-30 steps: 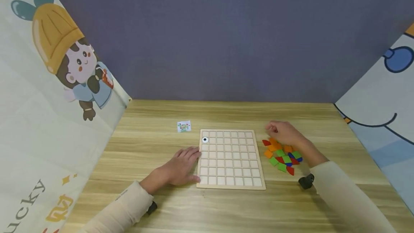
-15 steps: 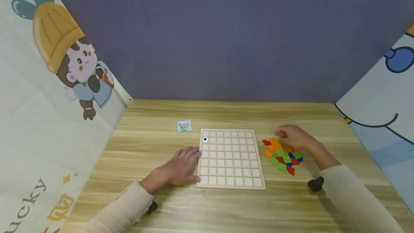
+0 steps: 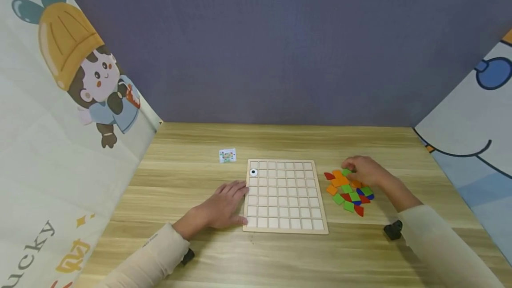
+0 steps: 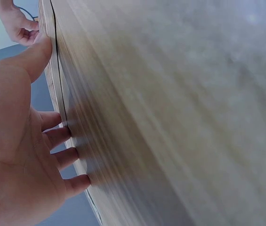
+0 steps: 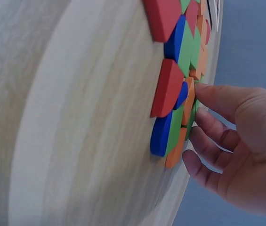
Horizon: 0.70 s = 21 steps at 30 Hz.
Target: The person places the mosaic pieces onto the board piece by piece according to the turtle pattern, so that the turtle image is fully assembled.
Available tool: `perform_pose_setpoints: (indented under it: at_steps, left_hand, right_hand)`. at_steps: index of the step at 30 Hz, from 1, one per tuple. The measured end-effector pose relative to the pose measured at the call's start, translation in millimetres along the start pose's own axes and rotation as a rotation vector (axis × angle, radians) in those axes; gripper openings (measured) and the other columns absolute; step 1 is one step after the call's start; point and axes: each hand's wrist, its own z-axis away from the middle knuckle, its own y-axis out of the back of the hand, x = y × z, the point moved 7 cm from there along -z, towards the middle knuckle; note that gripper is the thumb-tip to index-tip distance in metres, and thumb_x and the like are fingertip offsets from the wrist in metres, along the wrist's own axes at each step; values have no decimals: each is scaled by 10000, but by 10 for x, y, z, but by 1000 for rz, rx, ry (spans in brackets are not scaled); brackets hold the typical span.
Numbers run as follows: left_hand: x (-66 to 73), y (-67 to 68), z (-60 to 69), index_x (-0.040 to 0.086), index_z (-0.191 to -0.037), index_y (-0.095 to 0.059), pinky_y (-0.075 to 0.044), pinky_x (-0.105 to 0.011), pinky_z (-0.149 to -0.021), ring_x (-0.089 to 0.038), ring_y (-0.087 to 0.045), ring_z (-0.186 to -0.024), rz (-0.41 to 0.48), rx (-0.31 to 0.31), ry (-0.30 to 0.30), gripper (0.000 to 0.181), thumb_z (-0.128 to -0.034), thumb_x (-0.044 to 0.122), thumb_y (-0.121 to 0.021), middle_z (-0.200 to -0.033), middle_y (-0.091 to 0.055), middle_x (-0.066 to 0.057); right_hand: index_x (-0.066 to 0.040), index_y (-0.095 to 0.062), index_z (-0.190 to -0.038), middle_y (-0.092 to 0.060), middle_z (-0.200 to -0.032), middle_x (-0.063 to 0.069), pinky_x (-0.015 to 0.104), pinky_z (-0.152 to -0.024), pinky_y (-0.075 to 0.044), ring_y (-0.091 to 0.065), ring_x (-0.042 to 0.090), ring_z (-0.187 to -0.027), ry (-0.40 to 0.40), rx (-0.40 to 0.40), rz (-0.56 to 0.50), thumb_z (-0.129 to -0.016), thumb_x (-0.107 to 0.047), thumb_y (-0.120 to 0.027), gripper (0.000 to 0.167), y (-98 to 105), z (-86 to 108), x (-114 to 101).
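Note:
A wooden grid board (image 3: 286,230) lies on the table, with a white disc bearing a black dot (image 3: 254,172) in its upper left. My left hand (image 3: 224,206) rests at the board's left edge, fingers extended and thumb spread; the left wrist view shows its palm side (image 4: 20,141). To the board's right, my right hand (image 3: 366,170) is over the far side of a pile of coloured tiles. Its curved fingers and thumb are around a green tile (image 3: 346,172). In the right wrist view the hand (image 5: 245,141) touches the pile; whether it pinches a tile is unclear.
Red, orange, green and blue tiles (image 3: 349,206) lie close together, some overlapping. A small printed card (image 3: 227,155) lies beyond the board's upper left corner. A dark partition (image 3: 280,57) stands behind the table, and printed sheets (image 3: 48,146) flank it.
My right hand has moved right and slightly toward me, over the tiles' far side, then nearly stopped. A green tile now shows by its fingers. My left hand and the board stay in place.

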Motion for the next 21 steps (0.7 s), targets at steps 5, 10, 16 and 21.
perform_pose_setpoints:
  at_steps: [5,10,16,21]
  left_hand:
    - [-1,1,6,15,-1555,-337,-305,-607,-1201,-403,-306,-1516,7,-2,-1,887,-951,613,-590,-1633,-328,-198]
    - [5,9,3,16,-1555,-341,-314,-608,-1195,-403,-314,-1512,1,5,-5,884,-952,614,-587,-1630,-336,-193]
    - [13,18,4,18,-1554,-343,-318,-608,-1193,-406,-320,-1509,-4,13,-7,883,-951,614,-588,-1627,-342,-193]
    - [14,21,8,13,-1550,-348,-323,-610,-1189,-410,-325,-1505,-4,18,-10,880,-950,608,-596,-1624,-345,-194]
  right_hand:
    - [-24,-668,-1194,-696,-1066,147,519,-869,-555,-637,296,-959,-2,-1,-6,-926,-113,-725,288,-13,-12,21]
    - [-50,-645,-1152,-679,-998,109,448,-789,-555,-611,228,-858,-15,2,0,-919,-139,-743,268,14,-3,43]
    - [-70,-641,-1118,-634,-897,29,373,-728,-525,-550,155,-760,-9,-9,45,-919,-176,-754,252,48,-13,30]
    - [-55,-677,-1154,-623,-856,-10,391,-739,-541,-536,133,-740,24,-10,106,-925,-194,-749,277,49,-14,32]
